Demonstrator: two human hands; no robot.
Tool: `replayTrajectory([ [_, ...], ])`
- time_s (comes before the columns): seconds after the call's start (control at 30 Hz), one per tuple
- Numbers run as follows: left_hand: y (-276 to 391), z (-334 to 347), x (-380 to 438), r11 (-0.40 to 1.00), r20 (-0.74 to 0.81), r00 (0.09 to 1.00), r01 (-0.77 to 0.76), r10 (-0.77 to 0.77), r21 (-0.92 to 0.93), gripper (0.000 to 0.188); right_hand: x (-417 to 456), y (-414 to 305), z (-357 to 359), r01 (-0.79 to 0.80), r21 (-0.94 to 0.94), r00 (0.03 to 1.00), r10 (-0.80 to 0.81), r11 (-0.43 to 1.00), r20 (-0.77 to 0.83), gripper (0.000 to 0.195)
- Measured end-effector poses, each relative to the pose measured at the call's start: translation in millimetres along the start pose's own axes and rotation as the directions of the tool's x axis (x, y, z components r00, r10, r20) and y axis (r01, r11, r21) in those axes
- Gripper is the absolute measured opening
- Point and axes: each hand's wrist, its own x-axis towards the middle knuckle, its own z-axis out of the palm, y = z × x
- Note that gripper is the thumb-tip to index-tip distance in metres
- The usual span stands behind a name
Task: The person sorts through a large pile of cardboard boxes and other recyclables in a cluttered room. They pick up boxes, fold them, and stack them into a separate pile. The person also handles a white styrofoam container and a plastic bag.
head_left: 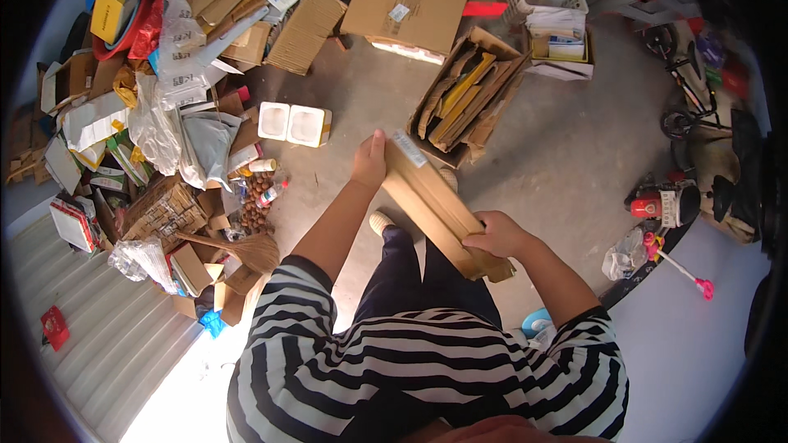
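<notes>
A long folded piece of brown cardboard (431,197) slants across the front of my body, held between both hands. My left hand (370,160) grips its upper left end, beside a white label. At the lower right end my right hand (495,234) is closed on its edge, near a torn flap. Just beyond the piece stands an open cardboard box (429,95) filled with flattened cardboard standing on edge. White foam trays (294,124) lie on the floor to the left of my left hand.
Piled cardboard, plastic bags and a straw broom (252,251) spread along the left. A large closed carton (409,3) stands ahead, beside a white plastic basket (575,3) and a small box of papers (559,52). A small bicycle (686,89) and a pink-handled toy (677,264) are at the right.
</notes>
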Motion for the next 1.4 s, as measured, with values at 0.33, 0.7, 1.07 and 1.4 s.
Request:
replayTrajectory([
  [0.33, -169, 146, 125, 0.950, 0.070, 0.951, 0.293, -0.302, 0.110, 0.056, 99, 44, -82, 0.077, 0.709, 0.928, 0.209, 0.701, -0.307, 0.034],
  [0.7, -195, 211, 102, 0.904, 0.368, 0.843, 0.427, -0.392, -0.013, 0.065, 269, 60, -165, -0.566, 0.323, 0.823, 0.502, 0.758, 0.265, 0.039],
  [1.07, -168, 184, 38, 0.986, -0.327, 0.933, 0.164, -0.151, 0.013, 0.065, 460, 110, -80, -0.492, -0.461, 0.676, 0.658, 0.738, 0.332, 0.027],
  [1.4, -179, 160, 94, 0.925, -0.024, 0.980, 0.194, -0.197, 0.328, 0.027, 415, 122, -71, -0.187, -0.576, 0.954, 0.008, 0.796, -0.300, 0.046],
])
